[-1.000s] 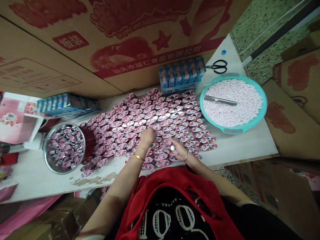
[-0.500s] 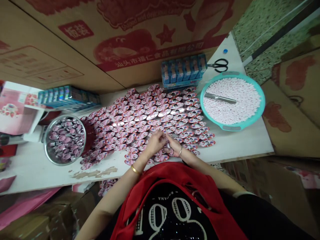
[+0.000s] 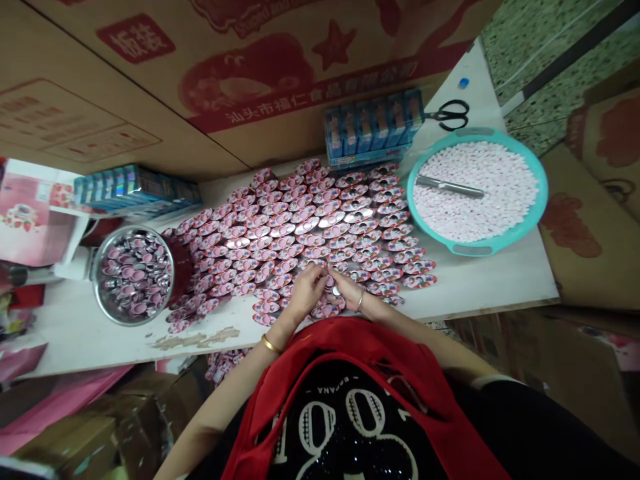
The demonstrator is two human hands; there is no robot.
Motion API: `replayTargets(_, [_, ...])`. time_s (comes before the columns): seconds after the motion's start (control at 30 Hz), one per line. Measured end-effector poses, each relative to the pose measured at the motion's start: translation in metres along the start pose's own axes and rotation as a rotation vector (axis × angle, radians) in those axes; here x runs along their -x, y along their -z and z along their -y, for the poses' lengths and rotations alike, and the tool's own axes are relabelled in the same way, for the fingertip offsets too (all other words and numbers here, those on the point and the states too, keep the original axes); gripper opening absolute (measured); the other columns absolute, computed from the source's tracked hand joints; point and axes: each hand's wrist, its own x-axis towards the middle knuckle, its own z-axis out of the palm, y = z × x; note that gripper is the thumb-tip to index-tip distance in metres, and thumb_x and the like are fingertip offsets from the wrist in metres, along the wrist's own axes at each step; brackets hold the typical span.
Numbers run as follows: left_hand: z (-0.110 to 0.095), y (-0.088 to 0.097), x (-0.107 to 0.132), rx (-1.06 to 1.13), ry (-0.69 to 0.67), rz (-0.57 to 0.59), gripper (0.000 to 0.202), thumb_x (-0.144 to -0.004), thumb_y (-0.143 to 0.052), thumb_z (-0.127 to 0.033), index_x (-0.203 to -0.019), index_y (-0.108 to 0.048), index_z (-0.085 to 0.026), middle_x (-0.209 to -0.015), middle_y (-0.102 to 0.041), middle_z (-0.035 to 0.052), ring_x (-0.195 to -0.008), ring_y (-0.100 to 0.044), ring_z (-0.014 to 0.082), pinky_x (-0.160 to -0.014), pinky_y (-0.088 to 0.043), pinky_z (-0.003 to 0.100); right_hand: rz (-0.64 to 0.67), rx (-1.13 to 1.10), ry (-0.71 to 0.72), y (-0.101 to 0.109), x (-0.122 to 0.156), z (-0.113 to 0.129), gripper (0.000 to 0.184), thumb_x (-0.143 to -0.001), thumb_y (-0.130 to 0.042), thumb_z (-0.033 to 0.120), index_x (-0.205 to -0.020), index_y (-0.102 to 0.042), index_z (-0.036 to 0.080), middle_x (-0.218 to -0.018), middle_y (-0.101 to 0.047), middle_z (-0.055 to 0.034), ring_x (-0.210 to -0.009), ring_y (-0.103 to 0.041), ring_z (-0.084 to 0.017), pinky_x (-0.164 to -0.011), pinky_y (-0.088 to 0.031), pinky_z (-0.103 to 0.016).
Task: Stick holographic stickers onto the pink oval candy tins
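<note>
Close together over the near edge of the packed rows, my two hands meet at the fingertips. My left hand (image 3: 307,291) is closed in a pinch, and what sits between its fingertips is too small to make out. In my right hand (image 3: 350,292), palm turned up and fingers curled, lie a few small round caps (image 3: 336,291), pink and silver. Around both hands stand many small pink-and-red containers (image 3: 290,252) with oval tops. Some show a pink disc, some a silver one, and several at the right show a dark opening.
A metal bowl (image 3: 170,273) of pink and silver caps stands at left. At right, a teal basin (image 3: 544,200) holds small white-pink pieces with a metal tool (image 3: 450,186) on them. Scissors (image 3: 453,115), blue boxes (image 3: 373,130) and large cartons (image 3: 280,80) stand behind.
The view has shifted slightly, so the basin sits further right and higher. Both hands stay together in nearly the same place, with the caps in the right palm showing more clearly.
</note>
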Motion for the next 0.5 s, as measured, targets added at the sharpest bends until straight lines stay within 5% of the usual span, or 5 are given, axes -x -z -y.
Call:
replayTargets(0.23, [0.019, 0.014, -0.013, -0.026, 0.295, -0.221, 0.007, -0.087, -0.048, -0.026, -0.086, -0.052, -0.021, -0.071, -0.057, -0.0006, -0.066, -0.053, 0.0133, -0.066, -0.042, 0.025, 0.041, -0.03, -0.027, 0.01, 0.003, 0.003, 0.039, -0.084, -0.059, 0.057, -0.082, -0.052, 0.019, -0.062, -0.059, 0.0027, -0.035, -0.034, -0.003, -0.03, -0.013, -0.014])
replayTargets(0.5, [0.022, 0.017, -0.052, -0.552, 0.454, 0.132, 0.018, -0.085, -0.057, -0.034, -0.091, -0.063, -0.019, -0.09, -0.069, 0.0114, -0.087, -0.065, 0.0259, -0.072, -0.044, 0.032, 0.018, 0.047, 0.032, 0.012, 0.008, 0.0, 0.024, -0.081, -0.064, 0.041, -0.086, -0.056, 0.02, -0.067, -0.06, 0.0028, -0.038, -0.036, -0.003, -0.031, -0.014, -0.013])
